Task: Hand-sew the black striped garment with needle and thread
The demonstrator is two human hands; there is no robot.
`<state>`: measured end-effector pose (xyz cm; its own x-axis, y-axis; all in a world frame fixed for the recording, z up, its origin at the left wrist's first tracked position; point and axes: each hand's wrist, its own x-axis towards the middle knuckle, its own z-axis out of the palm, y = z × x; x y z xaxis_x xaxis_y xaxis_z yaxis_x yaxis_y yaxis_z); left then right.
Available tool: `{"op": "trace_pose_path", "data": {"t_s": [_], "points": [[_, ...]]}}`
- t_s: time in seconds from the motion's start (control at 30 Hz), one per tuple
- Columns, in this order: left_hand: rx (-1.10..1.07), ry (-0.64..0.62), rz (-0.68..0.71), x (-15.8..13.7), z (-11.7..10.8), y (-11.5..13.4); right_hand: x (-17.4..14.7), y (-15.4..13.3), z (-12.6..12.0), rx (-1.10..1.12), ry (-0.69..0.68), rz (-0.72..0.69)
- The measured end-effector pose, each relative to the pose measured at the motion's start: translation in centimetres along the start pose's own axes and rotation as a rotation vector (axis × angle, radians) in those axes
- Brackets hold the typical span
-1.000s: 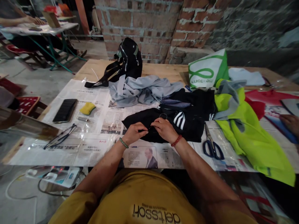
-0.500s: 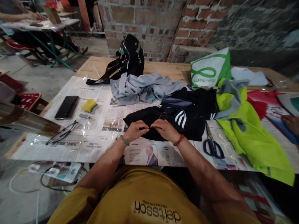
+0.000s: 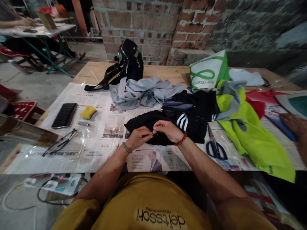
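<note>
A black garment with white stripes [image 3: 192, 123] lies on newspaper [image 3: 96, 127] at the table's near edge. My left hand [image 3: 139, 136] pinches the garment's near edge, fingers closed on the fabric. My right hand [image 3: 166, 129], raised a little above the cloth, touches the left fingertips and pinches something too small to make out, perhaps a needle with thread. Blue-handled scissors [image 3: 214, 147] lie just right of my right wrist.
A grey garment [image 3: 144, 92], black backpack [image 3: 128, 64], green-white bag [image 3: 207, 73] and neon yellow vest [image 3: 254, 137] lie beyond. A phone [image 3: 64, 115], yellow sponge [image 3: 88, 112] and glasses [image 3: 59, 145] are at left. Another person's hand [image 3: 294, 124] rests at right.
My right hand has lifted slightly off the black garment, fingertips drawn to the left hand's. The view has shifted a little; the garment stays in place.
</note>
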<state>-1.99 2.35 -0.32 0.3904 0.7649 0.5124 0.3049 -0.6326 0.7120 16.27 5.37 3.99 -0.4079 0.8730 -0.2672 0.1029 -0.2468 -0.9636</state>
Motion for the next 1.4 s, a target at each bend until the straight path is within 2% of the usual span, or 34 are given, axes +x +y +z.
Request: {"op": "trace_pose_path", "data": {"t_s": [0.3,0.47,0.67,0.73,0.83,0.9,1.0,1.13,1.4], "points": [[0.057,0.012,0.036,0.0,0.1,-0.1,0.9,0.5,0.8,-0.441,0.136,-0.179],[0.111,0.094,-0.034,0.0,0.0,-0.4,0.5,1.6,1.4,-0.528,0.118,-0.272],[0.042,0.074,-0.158,0.2,0.0,-0.6,0.5,2.1,0.6,-0.558,0.077,-0.307],[-0.003,0.067,-0.240,0.3,-0.2,-0.5,0.5,1.9,-0.3,-0.560,0.183,-0.373],[-0.088,0.063,-0.383,0.6,-0.5,-0.4,-0.1,1.7,-1.4,-0.570,0.418,-0.493],[-0.164,0.066,-0.459,0.6,-0.7,-0.4,-1.1,1.8,-1.6,-0.623,0.492,-0.605],[-0.287,0.071,-0.560,0.7,-0.7,-0.5,-2.6,2.4,-0.9,-0.786,0.464,-0.764],[-0.409,0.088,-0.666,0.8,-0.6,-0.6,-3.1,3.5,0.5,-0.940,0.411,-0.783],[-0.415,0.061,-0.596,0.7,-0.9,-0.2,-2.1,3.6,1.4,-0.937,0.409,-0.778]]}}
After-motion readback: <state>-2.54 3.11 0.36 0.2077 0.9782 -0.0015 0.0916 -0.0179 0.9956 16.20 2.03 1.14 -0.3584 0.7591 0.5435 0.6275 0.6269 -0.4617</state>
